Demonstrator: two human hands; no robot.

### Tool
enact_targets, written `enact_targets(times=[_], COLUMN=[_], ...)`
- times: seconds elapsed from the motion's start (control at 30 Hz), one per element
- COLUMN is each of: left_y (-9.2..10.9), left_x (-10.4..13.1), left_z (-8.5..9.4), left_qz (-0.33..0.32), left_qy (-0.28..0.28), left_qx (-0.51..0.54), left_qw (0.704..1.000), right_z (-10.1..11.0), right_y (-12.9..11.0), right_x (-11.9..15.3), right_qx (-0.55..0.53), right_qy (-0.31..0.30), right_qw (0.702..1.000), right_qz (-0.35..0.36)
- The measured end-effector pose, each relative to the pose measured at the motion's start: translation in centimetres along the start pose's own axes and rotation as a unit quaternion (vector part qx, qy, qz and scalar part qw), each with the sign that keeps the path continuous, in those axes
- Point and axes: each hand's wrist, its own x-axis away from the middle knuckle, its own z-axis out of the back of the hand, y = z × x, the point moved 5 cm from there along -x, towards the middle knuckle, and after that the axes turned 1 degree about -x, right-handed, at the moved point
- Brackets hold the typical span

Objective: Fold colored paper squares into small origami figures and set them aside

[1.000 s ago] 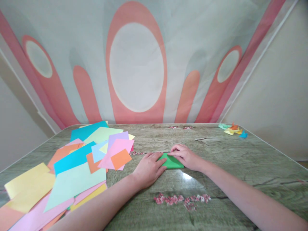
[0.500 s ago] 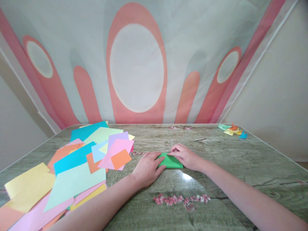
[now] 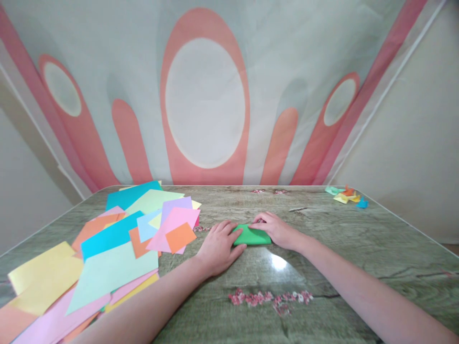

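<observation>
A green paper [image 3: 253,235], folded into a flat strip, lies on the wood-patterned table between my two hands. Over its left end rests my left hand [image 3: 221,247], its fingers spread and its fingertips pressing on the paper. My right hand [image 3: 274,229] is at the paper's upper right edge, fingers curled in and pinching that edge. The fingertips of the right hand partly cover the paper's top right corner.
Many coloured sheets [image 3: 114,272] are spread over the table's left side, near my left forearm. Several small folded paper figures [image 3: 346,195] stand at the back right. A printed backdrop [image 3: 204,95] rises behind the table [image 3: 358,248].
The green paper and both hands have shifted slightly away from me. The paper's near edge sits a little higher, and its visible part looks narrower.
</observation>
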Motion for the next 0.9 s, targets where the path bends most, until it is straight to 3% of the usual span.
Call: enact_targets(times=[0.27,0.5,0.7,0.9], left_y=[-0.2,-0.3,-0.2,-0.2], left_x=[-0.1,0.0,0.0,0.0], left_z=[-0.1,-0.2,-0.2,-0.3], left_qz=[0.0,-0.002,-0.005,-0.008], left_qy=[-0.011,-0.006,0.0,0.007], left_qx=[0.002,0.002,0.001,0.009], left_qw=[1.0,1.0,1.0,1.0], right_z=[-0.3,1.7,1.9,1.0], right_y=[0.8,0.8,-2.3,-2.6], right_x=[0.0,0.0,-0.3,0.1], right_qx=[-0.029,-0.211,-0.17,-0.106], right_qy=[0.013,0.129,0.053,0.011], right_qw=[0.999,0.964,0.983,0.994], right_qz=[-0.005,-0.099,-0.034,0.008])
